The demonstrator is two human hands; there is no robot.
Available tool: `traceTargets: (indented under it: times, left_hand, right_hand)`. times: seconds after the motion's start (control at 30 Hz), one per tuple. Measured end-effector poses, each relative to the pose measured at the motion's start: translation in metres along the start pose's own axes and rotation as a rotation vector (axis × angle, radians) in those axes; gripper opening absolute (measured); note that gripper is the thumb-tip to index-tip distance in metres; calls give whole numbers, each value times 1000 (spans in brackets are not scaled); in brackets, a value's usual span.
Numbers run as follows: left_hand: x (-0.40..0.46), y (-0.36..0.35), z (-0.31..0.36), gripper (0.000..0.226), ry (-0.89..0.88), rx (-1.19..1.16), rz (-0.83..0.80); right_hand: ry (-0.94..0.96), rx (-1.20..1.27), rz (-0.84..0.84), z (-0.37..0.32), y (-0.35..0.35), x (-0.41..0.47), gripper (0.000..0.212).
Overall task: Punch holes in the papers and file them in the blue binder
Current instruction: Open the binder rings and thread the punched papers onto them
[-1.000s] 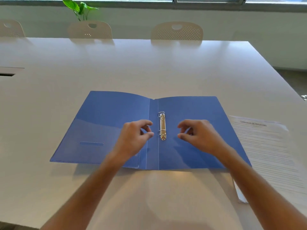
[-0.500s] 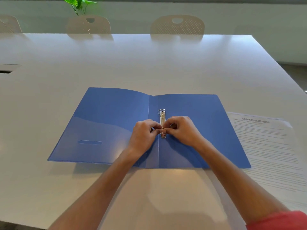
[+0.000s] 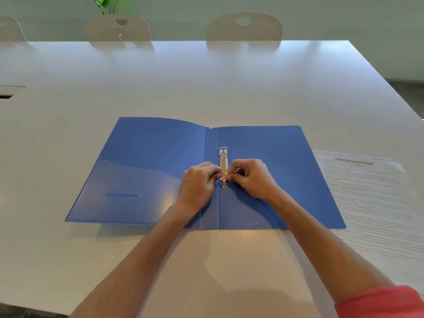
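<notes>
The blue binder (image 3: pixel 149 171) lies spread flat on the white table (image 3: pixel 206 88), inside facing up. Its metal ring mechanism (image 3: pixel 223 161) runs along the spine; the far ring is closed and in plain sight. My left hand (image 3: pixel 198 187) and my right hand (image 3: pixel 250 177) meet over the near ring, fingertips pinching it from either side, so that ring is mostly hidden. A stack of printed papers (image 3: pixel 371 203) lies flat just right of the binder, partly under its right cover. No hole punch is in view.
Three pale chairs (image 3: pixel 244 27) stand along the table's far edge, and a green plant (image 3: pixel 107 3) rises behind them. A dark cable slot (image 3: pixel 6 96) sits in the tabletop at far left. The table's right edge slants away past the papers.
Both hands came together from either side of the spine and closed their fingertips on the near ring. The binder and papers stayed put.
</notes>
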State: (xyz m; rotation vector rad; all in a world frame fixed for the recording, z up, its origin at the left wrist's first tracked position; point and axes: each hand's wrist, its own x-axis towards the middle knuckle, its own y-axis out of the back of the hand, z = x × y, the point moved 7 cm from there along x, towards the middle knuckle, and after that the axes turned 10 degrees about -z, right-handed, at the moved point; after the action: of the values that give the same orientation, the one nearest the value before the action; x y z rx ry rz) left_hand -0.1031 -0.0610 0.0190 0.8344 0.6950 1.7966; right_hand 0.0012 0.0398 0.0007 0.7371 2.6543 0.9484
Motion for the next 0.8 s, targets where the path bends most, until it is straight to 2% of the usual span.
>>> traceTargets:
  times: [0.37,0.8]
  left_hand:
    - [-4,-1,-3,10,-29,88,20]
    - [-4,6,3,13,-7,0,6]
  right_hand:
    - [42,13,50,9,0,-3,7]
    - [13,25,44,0,7,-8,4]
